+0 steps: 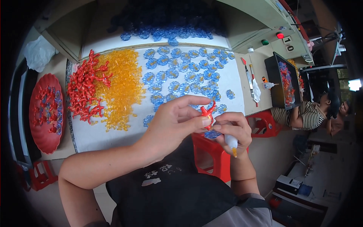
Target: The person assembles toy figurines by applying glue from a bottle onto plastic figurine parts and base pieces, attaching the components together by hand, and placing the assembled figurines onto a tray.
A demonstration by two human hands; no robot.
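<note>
My left hand [177,119] pinches a small red branching plastic piece [207,111] between thumb and fingers. Right beside it, my right hand [234,130] grips a white glue bottle with an orange tip [231,143] pointing down, and also holds a blue flower-shaped piece [212,134] under the red one. Both hands hover over the near edge of the white work board [113,132].
On the board lie a heap of red branching pieces [85,87], a heap of orange clear pieces [121,85] and several blue flower pieces [185,72]. A red tray [38,140] of assembled pieces sits at left. A person in a striped shirt [306,115] works at right. Red stools [215,155] stand below.
</note>
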